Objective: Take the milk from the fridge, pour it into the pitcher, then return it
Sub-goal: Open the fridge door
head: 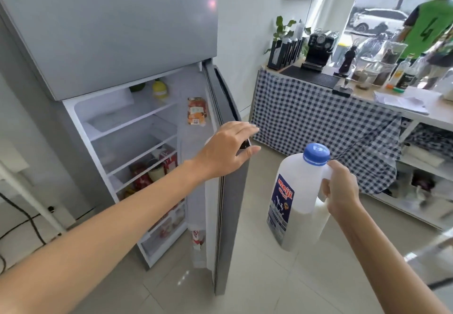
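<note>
A white plastic milk jug (297, 201) with a blue cap and a blue label hangs upright above the floor, right of the fridge. My right hand (340, 188) is closed around its handle. The grey fridge (98, 31) stands at the left with its lower door (226, 191) swung open toward me. My left hand (228, 149) grips the outer edge of that door, fingers over the top of the edge. Inside, shelves hold a yellow bottle, cartons and red packs. No pitcher is in view.
A counter (416, 110) draped with a blue checked cloth (318, 122) runs along the right, carrying a coffee machine (318, 51), jars and bottles. Open shelves sit under it. A person in a green shirt (431, 21) stands at the far right. Black cables lie on the floor at left.
</note>
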The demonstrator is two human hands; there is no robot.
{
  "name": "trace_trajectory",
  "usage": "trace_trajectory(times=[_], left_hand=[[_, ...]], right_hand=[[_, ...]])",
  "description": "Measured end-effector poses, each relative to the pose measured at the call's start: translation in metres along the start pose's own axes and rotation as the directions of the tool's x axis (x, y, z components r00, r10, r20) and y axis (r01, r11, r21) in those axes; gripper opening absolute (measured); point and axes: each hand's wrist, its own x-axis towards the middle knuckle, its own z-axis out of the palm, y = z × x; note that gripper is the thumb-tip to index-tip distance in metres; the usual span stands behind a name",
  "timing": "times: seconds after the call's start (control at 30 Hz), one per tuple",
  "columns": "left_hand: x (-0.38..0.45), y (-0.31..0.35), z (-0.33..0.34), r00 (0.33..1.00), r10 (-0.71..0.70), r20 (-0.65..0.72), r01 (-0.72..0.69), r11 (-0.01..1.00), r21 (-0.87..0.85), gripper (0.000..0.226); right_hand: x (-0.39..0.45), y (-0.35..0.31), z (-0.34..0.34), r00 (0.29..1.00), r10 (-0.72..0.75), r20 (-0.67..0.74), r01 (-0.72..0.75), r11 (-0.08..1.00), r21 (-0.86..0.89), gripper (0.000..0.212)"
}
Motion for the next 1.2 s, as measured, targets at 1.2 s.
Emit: trace_trajectory(times=[1.2], left_hand=[[0.287,0.06,0.131,0.916,-0.038,0.399,-0.02,0.99,0.14,0.092]], right_hand=[[0.1,0.001,-0.097,0.972,0.002,-0.235,0.024,0.994,0.11,0.026]])
